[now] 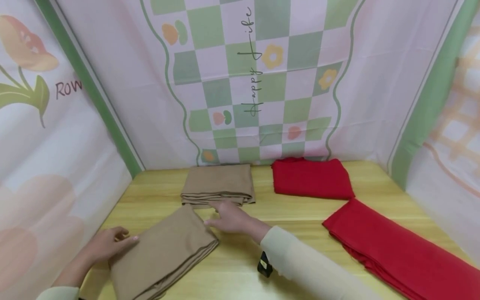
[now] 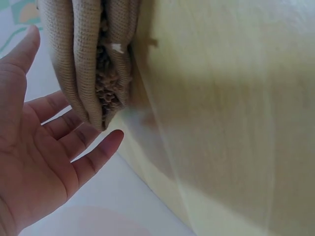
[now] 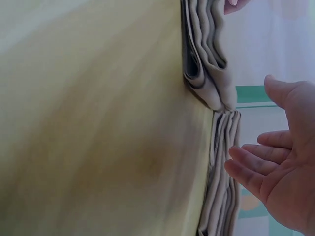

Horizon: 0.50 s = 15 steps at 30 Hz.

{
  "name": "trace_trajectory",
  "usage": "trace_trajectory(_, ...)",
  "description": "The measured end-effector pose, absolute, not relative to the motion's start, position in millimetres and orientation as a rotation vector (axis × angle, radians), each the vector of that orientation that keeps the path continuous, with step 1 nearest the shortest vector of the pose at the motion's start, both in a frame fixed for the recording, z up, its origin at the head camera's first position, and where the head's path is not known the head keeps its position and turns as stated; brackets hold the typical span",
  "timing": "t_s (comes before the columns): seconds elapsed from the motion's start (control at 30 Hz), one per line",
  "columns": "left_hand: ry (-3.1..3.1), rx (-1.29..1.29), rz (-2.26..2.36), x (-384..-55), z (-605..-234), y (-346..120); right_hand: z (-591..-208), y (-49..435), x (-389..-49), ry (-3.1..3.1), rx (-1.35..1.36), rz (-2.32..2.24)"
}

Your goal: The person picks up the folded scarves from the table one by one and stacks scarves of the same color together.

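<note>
A folded tan cloth (image 1: 165, 250) lies at an angle on the near left of the table. My left hand (image 1: 108, 246) is at its left edge, thumb toward the top of the cloth. In the left wrist view, the fingers of my left hand (image 2: 44, 142) are spread beside the layered edge of the tan cloth (image 2: 91, 59), some partly behind it. My right hand (image 1: 230, 217), fingers loosely extended, is over the gap between this cloth and a second folded tan cloth (image 1: 219, 181) behind it. In the right wrist view, my right hand (image 3: 275, 162) holds nothing.
A folded red cloth (image 1: 311, 178) lies at the back right of the wooden table (image 1: 296, 212). Another long folded red cloth (image 1: 405, 250) slants along the right side. Printed fabric walls (image 1: 258, 83) enclose the back and both sides.
</note>
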<state>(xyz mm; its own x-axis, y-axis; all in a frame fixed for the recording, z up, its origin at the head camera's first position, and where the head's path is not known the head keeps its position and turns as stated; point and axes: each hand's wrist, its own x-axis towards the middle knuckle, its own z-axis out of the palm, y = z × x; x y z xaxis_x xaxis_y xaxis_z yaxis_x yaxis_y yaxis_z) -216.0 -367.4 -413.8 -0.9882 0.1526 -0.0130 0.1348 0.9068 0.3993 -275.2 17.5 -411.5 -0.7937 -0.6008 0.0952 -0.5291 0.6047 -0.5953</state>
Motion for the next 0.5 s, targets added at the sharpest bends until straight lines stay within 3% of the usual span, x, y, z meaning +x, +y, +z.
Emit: trace_trajectory(0.5, 3.011, 0.165, 0.712, -211, -420, -368, -427, 2, -274, 2.686, -0.838, -1.062)
